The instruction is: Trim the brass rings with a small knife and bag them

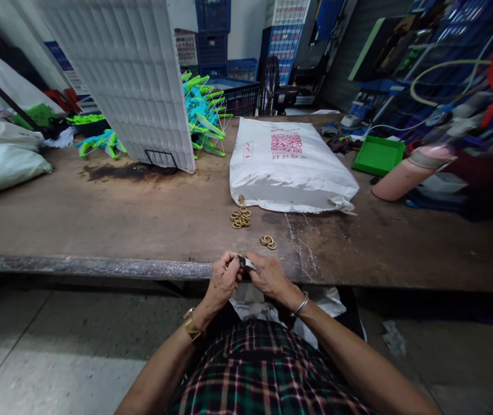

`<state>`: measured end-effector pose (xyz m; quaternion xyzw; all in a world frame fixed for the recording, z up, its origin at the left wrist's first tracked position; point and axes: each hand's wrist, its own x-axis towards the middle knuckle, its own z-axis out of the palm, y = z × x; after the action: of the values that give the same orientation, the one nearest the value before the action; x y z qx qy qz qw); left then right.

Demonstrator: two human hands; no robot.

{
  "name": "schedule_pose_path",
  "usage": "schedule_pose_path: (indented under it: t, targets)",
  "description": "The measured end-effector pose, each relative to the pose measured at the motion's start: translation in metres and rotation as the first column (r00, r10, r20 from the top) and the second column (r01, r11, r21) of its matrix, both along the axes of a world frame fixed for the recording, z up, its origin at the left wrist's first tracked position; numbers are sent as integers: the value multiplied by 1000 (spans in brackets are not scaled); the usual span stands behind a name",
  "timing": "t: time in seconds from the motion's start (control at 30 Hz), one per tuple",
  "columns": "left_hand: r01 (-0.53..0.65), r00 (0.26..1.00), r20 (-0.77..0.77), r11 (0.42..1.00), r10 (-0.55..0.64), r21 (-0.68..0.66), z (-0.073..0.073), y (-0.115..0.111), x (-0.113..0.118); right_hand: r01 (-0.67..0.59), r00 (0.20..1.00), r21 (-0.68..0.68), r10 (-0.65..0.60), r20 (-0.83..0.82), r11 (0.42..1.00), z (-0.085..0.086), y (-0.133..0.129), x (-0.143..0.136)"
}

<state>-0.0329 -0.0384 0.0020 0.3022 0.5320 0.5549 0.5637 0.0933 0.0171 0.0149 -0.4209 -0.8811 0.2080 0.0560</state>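
Hands (267, 278) at stained table (164, 222), crates (214, 49) beyond

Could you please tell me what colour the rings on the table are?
The rings are brassy gold, visible in the head view.

From my remote station I look across a long brown wooden worktable (77, 222) with a worn front edge. Behind the worktable I see a plain off-white wall (246, 29), stacked blue plastic crates (214, 26) and a black chair (268, 86). Behind the worktable's right part I make out a dark grey ribbed wall panel (350, 63). In front of its left part, the pale grey tiled floor (77, 374) lies shadowed near the worktable, brighter farther out.
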Motion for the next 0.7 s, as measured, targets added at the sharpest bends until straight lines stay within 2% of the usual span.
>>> schedule_pose_path:
  t: [0.1,0.2,0.33,0.4,0.5,0.6,0.7]
  targets:
    - [0,999,-40,1000,1,28,0,-1,-1,-12,995,26,9,99,1000,0,0,-2]
    - [0,1000,-22,1000,0,0,2,-5,-2,-13,983,45,5,186,999,2,2,-3]
    - [115,990,84,993,-114,-5,10,-14,1,123,959,95,-143,244,988,5,12,5]
    - [165,967,194,986,-163,5,15,-16,2,214,943,154,-245,227,965,6,22,14]
    - [145,919,372,989,-130,-14,17,-13,4,353,913,209,-385,136,912,7,40,30]
    - [116,885,457,993,-88,-33,14,-8,3,470,874,158,-483,60,869,5,55,41]
    - [117,880,466,993,-90,-28,8,-7,1,487,870,102,-492,30,868,1,62,43]
